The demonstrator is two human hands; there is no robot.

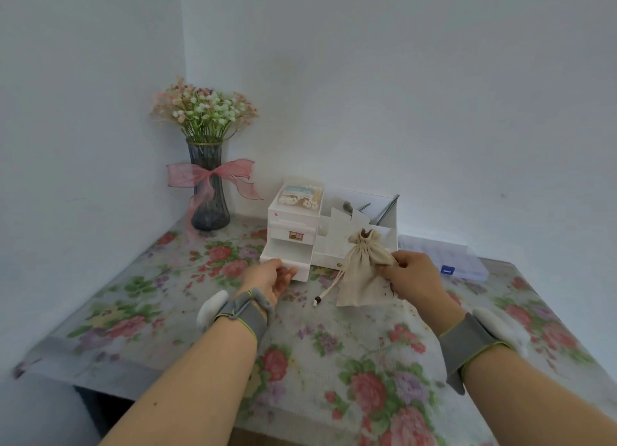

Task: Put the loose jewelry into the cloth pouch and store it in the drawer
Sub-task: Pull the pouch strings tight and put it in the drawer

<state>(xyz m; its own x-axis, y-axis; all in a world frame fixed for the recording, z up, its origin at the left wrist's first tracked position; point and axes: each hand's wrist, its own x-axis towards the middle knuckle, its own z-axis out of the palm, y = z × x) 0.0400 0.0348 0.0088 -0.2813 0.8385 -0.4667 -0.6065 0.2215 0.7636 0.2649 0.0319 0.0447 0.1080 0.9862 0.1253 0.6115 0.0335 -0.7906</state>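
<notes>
A beige cloth pouch (359, 272) with its neck drawn together hangs just above the floral tablecloth, its drawstring (329, 288) dangling to the left. My right hand (414, 277) pinches the pouch at its right side. The bottom drawer (287, 257) of a white desktop organizer (334, 225) stands pulled out, and its inside looks empty. My left hand (270, 278) grips the front of that drawer. No loose jewelry shows on the table.
A grey glass vase (209, 192) with flowers and a pink bow stands in the back left corner. A clear plastic compartment box (444, 255) lies right of the organizer. A box of cotton swabs (302, 195) sits on top of the organizer. White walls close in behind.
</notes>
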